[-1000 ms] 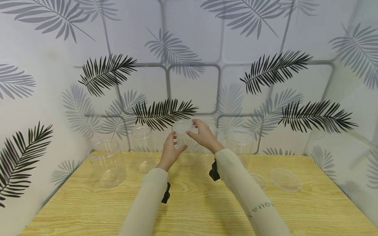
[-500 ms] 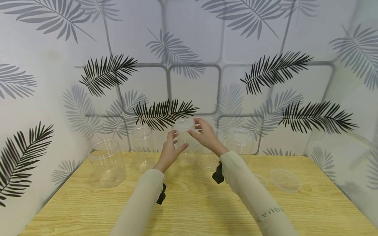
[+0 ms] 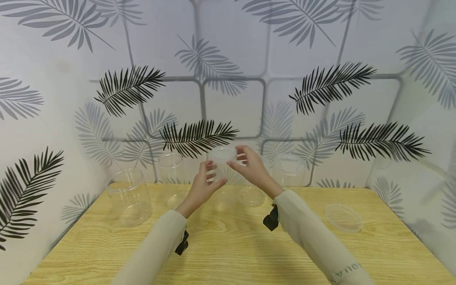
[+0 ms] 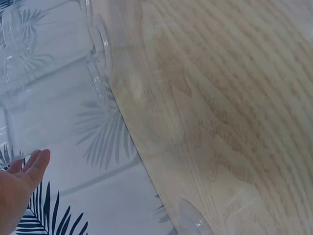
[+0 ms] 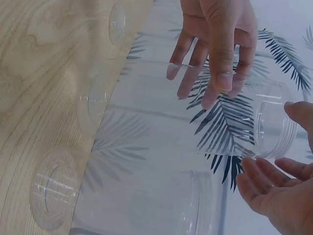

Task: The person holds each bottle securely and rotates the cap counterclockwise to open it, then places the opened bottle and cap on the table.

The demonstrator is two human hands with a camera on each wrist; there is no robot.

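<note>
In the head view, both hands surround a tall clear jar (image 5: pixel 151 105) near the back of the table. My right hand (image 3: pixel 251 166) pinches the round clear lid (image 3: pixel 223 154) at the jar's mouth, thumb at the near side and fingers at the far right. The left hand (image 3: pixel 202 185) curls round the left side of the jar's body, lower down. Seen from the right wrist, left-hand fingers (image 5: pixel 222 63) show against the transparent wall, while right-hand fingers lie right at the lid's edge. The lid sits level over the mouth.
Other clear jars stand around: a wide open one (image 3: pixel 129 198) at the left, a narrower one (image 3: pixel 171 178) behind it, and one (image 3: pixel 290 174) at the back right. A flat clear lid (image 3: pixel 343 217) lies on the wooden table (image 3: pixel 228 253). A leaf-patterned backdrop rises behind.
The lid has levelled and come down slightly, with the right hand a little lower and further right. Both forearms have spread outward; the right sleeve now covers a second loose lid.
</note>
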